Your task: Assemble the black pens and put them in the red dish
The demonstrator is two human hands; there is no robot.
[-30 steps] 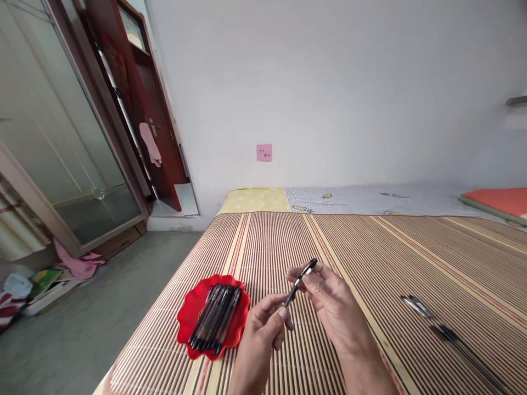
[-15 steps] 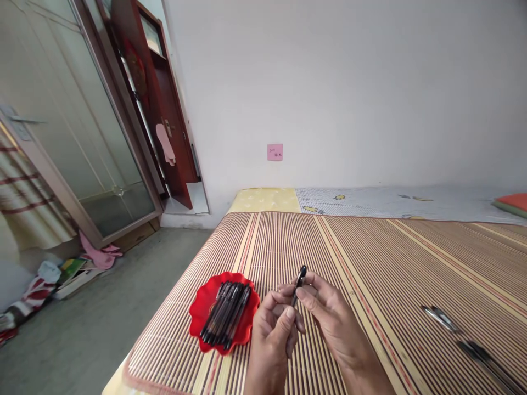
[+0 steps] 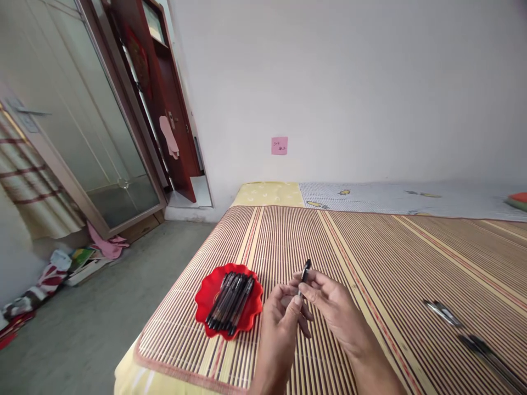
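Note:
Both my hands are closed on one black pen point(image 3: 306, 269), held tilted above the striped mat. My right hand point(image 3: 335, 310) pinches it near the dark upper end, which sticks up past the fingers. The lower part sits between the thumb and fingers of my left hand point(image 3: 284, 323), and its tip is hidden there. A short paler stretch shows between the two grips. To the left of my hands, a red scalloped dish point(image 3: 201, 299) holds a bundle of several dark pens point(image 3: 230, 302) lying side by side.
More pens lie on the striped mat point(image 3: 288, 236) at the right: a lighter group point(image 3: 443, 312) and a darker group point(image 3: 489, 356) nearer me. The bed's left edge drops to a grey floor point(image 3: 164, 263). A white wall with a pink note point(image 3: 279, 146) stands behind.
The view has shifted slightly, so the dish and mat sit a little higher and further right. Both hands keep hold of the pen, and a paler part now shows between them.

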